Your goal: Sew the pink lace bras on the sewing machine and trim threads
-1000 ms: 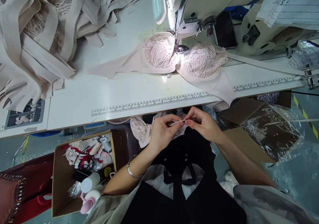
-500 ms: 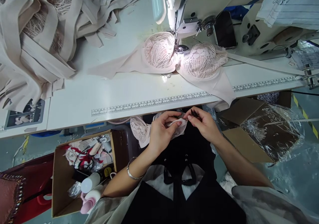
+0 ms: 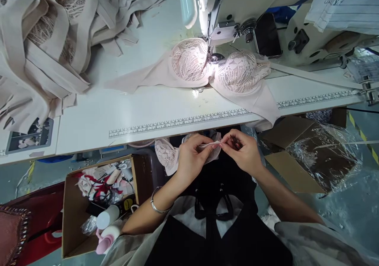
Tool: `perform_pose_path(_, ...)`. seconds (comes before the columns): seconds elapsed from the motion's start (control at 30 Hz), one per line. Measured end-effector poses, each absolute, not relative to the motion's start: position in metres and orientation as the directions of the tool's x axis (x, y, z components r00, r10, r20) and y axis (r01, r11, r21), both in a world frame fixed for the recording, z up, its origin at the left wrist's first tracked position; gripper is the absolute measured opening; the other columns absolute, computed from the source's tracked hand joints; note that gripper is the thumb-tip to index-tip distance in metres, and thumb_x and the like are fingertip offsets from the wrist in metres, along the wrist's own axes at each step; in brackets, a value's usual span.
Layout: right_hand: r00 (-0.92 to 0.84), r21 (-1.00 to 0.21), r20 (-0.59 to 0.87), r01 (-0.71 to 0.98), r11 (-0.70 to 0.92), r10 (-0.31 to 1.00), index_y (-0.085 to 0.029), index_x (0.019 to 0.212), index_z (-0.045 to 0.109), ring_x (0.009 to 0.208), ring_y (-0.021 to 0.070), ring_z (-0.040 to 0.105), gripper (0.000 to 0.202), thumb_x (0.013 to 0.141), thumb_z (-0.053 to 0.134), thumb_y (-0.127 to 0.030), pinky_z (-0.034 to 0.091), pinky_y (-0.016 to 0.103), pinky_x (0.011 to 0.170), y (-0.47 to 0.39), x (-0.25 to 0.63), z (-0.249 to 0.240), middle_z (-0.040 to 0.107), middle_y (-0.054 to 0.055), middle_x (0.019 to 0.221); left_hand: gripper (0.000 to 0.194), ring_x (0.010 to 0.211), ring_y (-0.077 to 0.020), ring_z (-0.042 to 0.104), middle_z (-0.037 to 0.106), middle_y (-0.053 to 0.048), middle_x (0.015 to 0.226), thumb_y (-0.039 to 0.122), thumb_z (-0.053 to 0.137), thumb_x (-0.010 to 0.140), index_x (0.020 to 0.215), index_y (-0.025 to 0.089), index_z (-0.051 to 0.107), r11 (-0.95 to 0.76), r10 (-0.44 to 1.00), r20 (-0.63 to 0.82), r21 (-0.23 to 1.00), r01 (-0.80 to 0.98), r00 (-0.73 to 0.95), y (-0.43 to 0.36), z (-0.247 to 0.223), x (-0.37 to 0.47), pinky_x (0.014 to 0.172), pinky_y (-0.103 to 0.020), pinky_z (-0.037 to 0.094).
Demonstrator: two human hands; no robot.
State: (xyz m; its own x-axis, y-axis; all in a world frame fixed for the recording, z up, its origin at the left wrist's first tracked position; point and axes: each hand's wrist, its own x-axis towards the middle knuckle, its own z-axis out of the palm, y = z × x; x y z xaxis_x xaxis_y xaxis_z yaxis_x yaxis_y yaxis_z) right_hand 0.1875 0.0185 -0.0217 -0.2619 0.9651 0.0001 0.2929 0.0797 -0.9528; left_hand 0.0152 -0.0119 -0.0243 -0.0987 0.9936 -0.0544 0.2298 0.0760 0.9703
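Below the table's front edge, my left hand (image 3: 194, 155) pinches the edge of a pale pink lace bra (image 3: 167, 155) between thumb and fingers. One lace cup hangs to the left of that hand. My right hand (image 3: 242, 149) is closed too, its thumb and forefinger meeting the bra's edge right beside the left fingertips. Tucked in its curled fingers are small dark thread snips (image 3: 236, 141), mostly hidden. A second pale lace bra (image 3: 239, 74) lies spread on the table under the needle of the sewing machine (image 3: 226, 29).
Pale bra pieces and straps (image 3: 71, 41) are heaped at the table's left. A printed ruler (image 3: 183, 120) runs along the front edge. A phone (image 3: 267, 35) rests by the machine. Cardboard boxes stand below, one at left (image 3: 71, 218), one at right (image 3: 299, 171).
My right hand has turned and its fingertips have closed in against the left ones on the bra's edge. The snips' dark points, visible before, are now tucked into the hand.
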Motion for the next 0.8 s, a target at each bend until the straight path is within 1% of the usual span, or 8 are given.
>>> perform_pose_path(0.17,-0.377,-0.962,0.108,0.195,0.193,0.920,-0.022,0.091,0.062,0.068,0.0131,0.055,0.006,0.090,0.064,-0.027,0.044,0.027,0.058,0.021,0.191,-0.023,0.060,0.002,0.085,0.009,0.072,-0.0170,0.064,0.074,-0.001,0.075,0.024,0.071,0.086,0.079,0.022,0.076,0.042,0.996,-0.024,0.973,0.227,-0.082,-0.011,-0.022,0.016,0.069,-0.026,0.048)
perform_pose_path(0.3,-0.372,-0.951,0.132,0.213,0.223,0.919,-0.023,0.097,0.067,0.077,0.0169,0.059,0.013,0.095,0.062,-0.035,0.048,0.030,0.064,0.024,0.190,-0.024,0.064,0.005,0.093,0.005,0.076,-0.0180,0.066,0.075,-0.002,0.080,0.023,0.071,0.085,0.081,0.022,0.074,0.042,0.996,-0.020,0.965,0.258,-0.087,-0.013,-0.021,0.020,0.073,-0.028,0.049)
perform_pose_path(0.4,-0.363,-0.959,0.087,0.222,0.177,0.928,-0.022,0.088,0.068,0.079,0.0184,0.063,0.021,0.093,0.068,-0.043,0.049,0.031,0.063,0.027,0.189,-0.023,0.066,0.006,0.089,0.003,0.078,-0.0179,0.067,0.074,-0.002,0.083,0.024,0.071,0.085,0.083,0.021,0.070,0.068,0.994,-0.046,0.968,0.242,-0.095,-0.014,-0.024,0.022,0.073,-0.027,0.050)
perform_pose_path(0.47,-0.374,-0.972,0.024,0.206,0.108,0.927,-0.022,0.082,0.068,0.068,0.0164,0.063,0.027,0.091,0.070,-0.046,0.047,0.030,0.057,0.028,0.191,-0.020,0.066,0.003,0.080,0.005,0.078,-0.0173,0.068,0.074,-0.002,0.084,0.024,0.070,0.085,0.088,0.021,0.068,0.056,0.996,-0.038,0.973,0.223,-0.083,-0.013,-0.025,0.020,0.073,-0.026,0.051)
perform_pose_path(0.53,-0.352,-0.982,-0.021,0.184,0.048,0.936,-0.021,0.081,0.066,0.053,0.0138,0.060,0.026,0.091,0.071,-0.045,0.043,0.029,0.050,0.028,0.196,-0.015,0.064,-0.001,0.066,0.008,0.080,-0.0167,0.068,0.074,-0.002,0.088,0.022,0.069,0.084,0.092,0.021,0.067,0.004,0.999,0.007,0.964,0.266,-0.040,-0.012,-0.026,0.011,0.073,-0.025,0.051)
perform_pose_path(0.6,-0.293,-0.989,0.001,0.139,0.043,0.956,-0.022,0.086,0.065,0.045,0.0142,0.060,0.021,0.095,0.068,-0.041,0.040,0.029,0.048,0.027,0.206,-0.009,0.063,-0.003,0.056,0.007,0.081,-0.0166,0.068,0.074,-0.003,0.090,0.020,0.068,0.086,0.093,0.021,0.068,-0.068,0.997,0.051,0.932,0.356,0.057,-0.010,-0.026,-0.004,0.075,-0.025,0.051)
perform_pose_path(0.7,-0.218,-0.992,0.098,0.053,0.112,0.971,-0.025,0.094,0.066,0.044,0.0170,0.062,0.011,0.098,0.065,-0.036,0.033,0.030,0.044,0.023,0.225,-0.002,0.064,-0.003,0.054,0.008,0.076,-0.0181,0.066,0.072,-0.003,0.081,0.025,0.065,0.089,0.085,0.021,0.071,-0.180,0.969,0.076,0.869,0.460,0.235,-0.010,-0.028,-0.032,0.074,-0.028,0.050)
perform_pose_path(0.8,-0.168,-0.990,0.117,0.054,0.128,0.979,-0.027,0.093,0.067,0.044,0.0193,0.063,0.011,0.096,0.067,-0.038,0.029,0.032,0.040,0.018,0.238,-0.001,0.066,0.000,0.059,0.014,0.080,-0.0211,0.067,0.073,-0.005,0.080,0.029,0.065,0.090,0.080,0.021,0.071,-0.203,0.967,0.087,0.832,0.516,0.241,-0.015,-0.033,-0.052,0.078,-0.032,0.051)
